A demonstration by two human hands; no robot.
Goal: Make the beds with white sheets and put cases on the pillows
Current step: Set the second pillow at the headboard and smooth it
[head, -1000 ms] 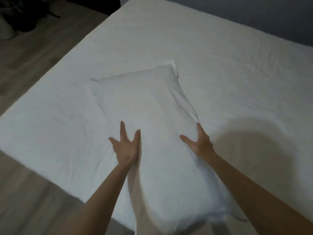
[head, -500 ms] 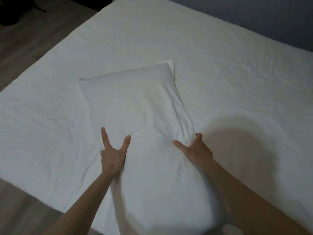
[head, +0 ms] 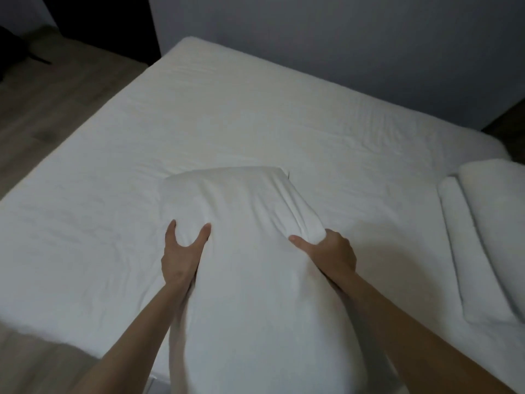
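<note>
The left hand (head: pixel 179 253) gripped the left side of a plump white cased pillow (head: pixel 250 280), thumb and fingers curled so that they dented the soft cloth. The right hand (head: pixel 331 253) clutched a bunched fold at the right side, thumb on top and fingers tucked underneath. The pillow lay lengthwise between the forearms, its far end resting on the wrinkled white sheet (head: pixel 255 123) and its cloth creased towards the right grip. The sheet covered the wide bed smoothly, with fine ripples. At the right edge lay two stacked white pillows (head: pixel 483 237). A wood-plank floor (head: pixel 56 95) and a grey-blue wall (head: pixel 341 52) lay beyond.
</note>
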